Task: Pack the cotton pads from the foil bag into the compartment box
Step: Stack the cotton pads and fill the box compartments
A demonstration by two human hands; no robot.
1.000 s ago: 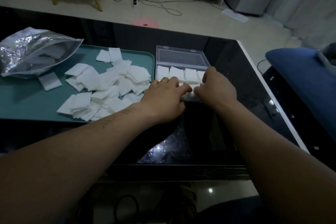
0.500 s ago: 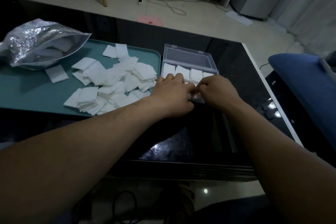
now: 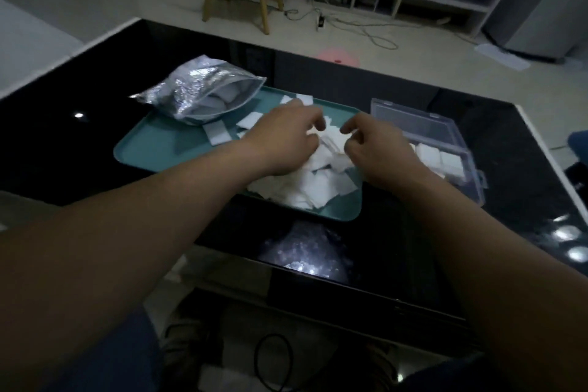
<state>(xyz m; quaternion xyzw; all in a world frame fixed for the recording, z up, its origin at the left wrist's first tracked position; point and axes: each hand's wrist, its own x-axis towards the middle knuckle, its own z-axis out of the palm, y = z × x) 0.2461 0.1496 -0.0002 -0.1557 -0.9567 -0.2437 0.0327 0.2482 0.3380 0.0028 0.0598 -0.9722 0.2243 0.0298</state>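
Holding white square cotton pads (image 3: 439,157), clear plastic compartment box (image 3: 420,126) by teal plastic tray's (image 3: 165,149) right edge, crinkled silver foil bag (image 3: 191,89) at far-left corner, left hand (image 3: 286,140) and right hand (image 3: 378,153) curled over loose pile (image 3: 311,191), grip unclear.

Dim, grainy and soft throughout. The glossy black surface (image 3: 79,149) carries small white glare spots at its left and right ends and a mottled reflection near the front edge. The foil bag (image 3: 191,89) glints; the cotton pads (image 3: 311,191) stand out brightest. Straight edges bow slightly toward the corners.
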